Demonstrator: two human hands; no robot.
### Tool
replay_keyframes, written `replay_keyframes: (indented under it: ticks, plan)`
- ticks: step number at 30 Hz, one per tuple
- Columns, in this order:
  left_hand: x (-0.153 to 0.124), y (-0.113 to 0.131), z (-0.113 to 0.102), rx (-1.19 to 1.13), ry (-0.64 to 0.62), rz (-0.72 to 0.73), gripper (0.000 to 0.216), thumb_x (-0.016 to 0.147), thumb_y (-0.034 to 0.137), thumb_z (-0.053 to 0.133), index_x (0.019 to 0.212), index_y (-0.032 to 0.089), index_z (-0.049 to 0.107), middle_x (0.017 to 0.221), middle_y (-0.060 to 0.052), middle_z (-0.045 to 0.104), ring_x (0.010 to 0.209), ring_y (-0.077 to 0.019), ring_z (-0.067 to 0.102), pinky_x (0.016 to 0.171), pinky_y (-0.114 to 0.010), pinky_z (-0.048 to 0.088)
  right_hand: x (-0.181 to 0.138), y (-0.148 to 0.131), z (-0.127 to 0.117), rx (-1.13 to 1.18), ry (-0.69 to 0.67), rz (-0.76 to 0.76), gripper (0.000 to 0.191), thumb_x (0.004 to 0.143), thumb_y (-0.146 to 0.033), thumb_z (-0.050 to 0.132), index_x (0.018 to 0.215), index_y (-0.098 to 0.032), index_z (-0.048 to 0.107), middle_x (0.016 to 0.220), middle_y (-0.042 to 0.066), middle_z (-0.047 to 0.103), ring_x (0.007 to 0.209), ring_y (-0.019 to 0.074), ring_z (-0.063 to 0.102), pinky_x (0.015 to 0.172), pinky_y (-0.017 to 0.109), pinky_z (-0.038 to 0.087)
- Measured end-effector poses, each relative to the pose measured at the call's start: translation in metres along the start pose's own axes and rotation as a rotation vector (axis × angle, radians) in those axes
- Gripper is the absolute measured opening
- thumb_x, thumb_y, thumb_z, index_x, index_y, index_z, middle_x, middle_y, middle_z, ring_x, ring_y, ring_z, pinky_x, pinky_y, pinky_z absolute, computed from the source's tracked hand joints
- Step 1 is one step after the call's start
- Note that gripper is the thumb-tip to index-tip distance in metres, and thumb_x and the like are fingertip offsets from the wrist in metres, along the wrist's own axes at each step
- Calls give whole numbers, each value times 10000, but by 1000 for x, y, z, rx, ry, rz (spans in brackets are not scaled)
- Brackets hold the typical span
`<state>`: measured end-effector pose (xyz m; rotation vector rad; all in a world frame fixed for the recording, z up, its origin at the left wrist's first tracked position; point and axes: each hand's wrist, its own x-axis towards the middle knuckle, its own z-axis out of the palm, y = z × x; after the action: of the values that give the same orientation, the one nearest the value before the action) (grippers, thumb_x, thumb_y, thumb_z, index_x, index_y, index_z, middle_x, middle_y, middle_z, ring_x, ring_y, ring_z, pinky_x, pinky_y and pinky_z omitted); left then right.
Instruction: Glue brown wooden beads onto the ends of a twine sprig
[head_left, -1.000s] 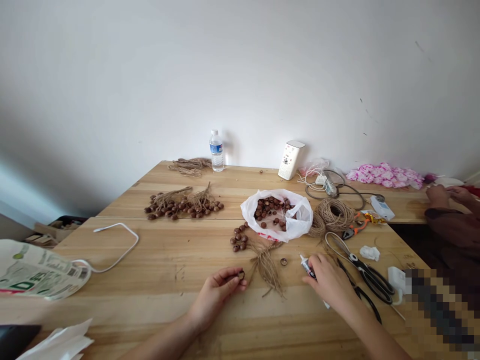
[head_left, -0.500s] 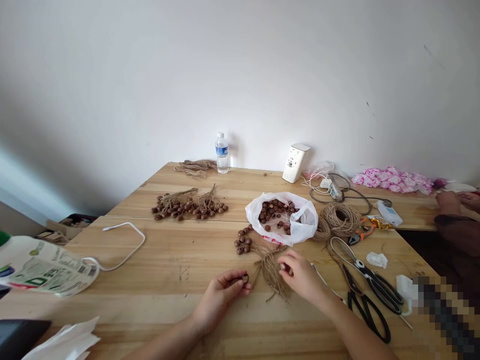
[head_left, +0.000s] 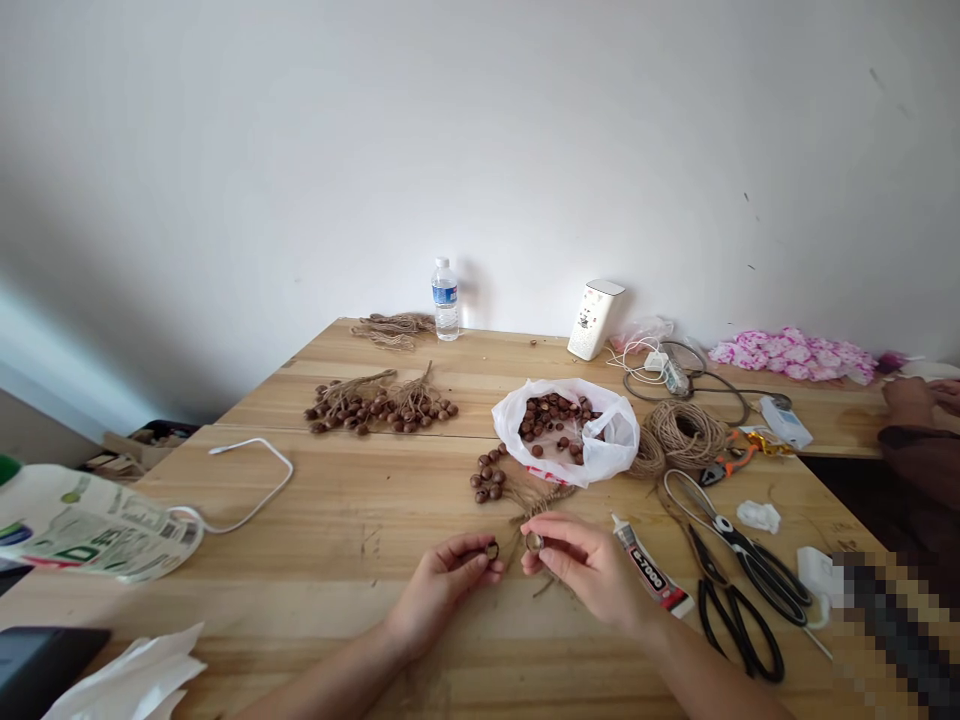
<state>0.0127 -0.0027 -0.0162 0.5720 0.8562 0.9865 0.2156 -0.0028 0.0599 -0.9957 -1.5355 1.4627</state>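
Observation:
My left hand (head_left: 442,582) pinches a small brown nut shell half (head_left: 492,550) between thumb and fingers. My right hand (head_left: 585,565) pinches a second shell half (head_left: 533,542), held close beside the first over the wooden table (head_left: 337,520). A bundle of jute twine pieces (head_left: 536,500) lies just behind both hands. A glue tube (head_left: 651,577) rests on the table to the right of my right hand. A white plastic bag of brown shells (head_left: 566,430) sits further back, with a small loose pile of shells (head_left: 487,478) to its left.
Large black scissors (head_left: 731,590), a twine coil (head_left: 679,432), orange pliers (head_left: 720,465) and cables (head_left: 675,378) lie right. Shell-and-twine clusters (head_left: 379,405), a water bottle (head_left: 445,300), a white device (head_left: 595,319) sit behind. A printed bag (head_left: 90,525) lies left. Another person's hand (head_left: 911,395) rests far right.
My right hand put down the glue tube, picked a shell half off the table and brought it up beside the shell in my left hand.

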Motion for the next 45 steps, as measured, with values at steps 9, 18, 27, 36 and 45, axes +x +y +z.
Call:
replay_keyframes:
  ticks: [9, 18, 27, 36, 45]
  plan:
    - [1, -1, 0, -22, -5, 4, 352, 566, 287, 836, 858, 136, 711, 760, -64, 760, 717, -170, 682, 752, -284, 515, 10, 21, 5, -143, 67, -144, 201, 787, -183, 599, 985, -187, 638, 956, 63, 633, 774, 156, 642, 690, 280, 554]
    - [0, 1, 2, -42, -25, 36, 329, 574, 263, 832, 855, 133, 722, 781, -54, 754, 737, -182, 679, 753, -304, 525, 18, 45, 18, -644, 89, -496, 339, 784, -30, 484, 1055, -190, 609, 987, 95, 627, 891, 191, 608, 768, 305, 530]
    - [0, 3, 4, 31, -73, 58, 301, 619, 278, 803, 876, 140, 730, 777, -58, 757, 709, -166, 661, 750, -301, 516, 19, 47, 25, -734, 32, -535, 329, 835, -24, 458, 1082, -185, 604, 982, 101, 603, 910, 198, 580, 806, 342, 524]
    - [-1, 3, 4, 112, -97, 94, 261, 657, 294, 771, 864, 141, 731, 755, -47, 737, 681, -160, 634, 729, -302, 506, 20, 48, 24, -657, -2, -478, 313, 827, -32, 492, 1061, -205, 609, 992, 79, 600, 911, 182, 581, 817, 318, 515]
    - [-3, 6, 7, 147, -84, 77, 280, 650, 320, 769, 859, 136, 738, 718, -44, 723, 662, -157, 607, 673, -283, 497, 20, 41, 24, -679, -72, -469, 264, 880, -92, 466, 1078, -172, 622, 977, 95, 606, 895, 182, 577, 794, 302, 509]
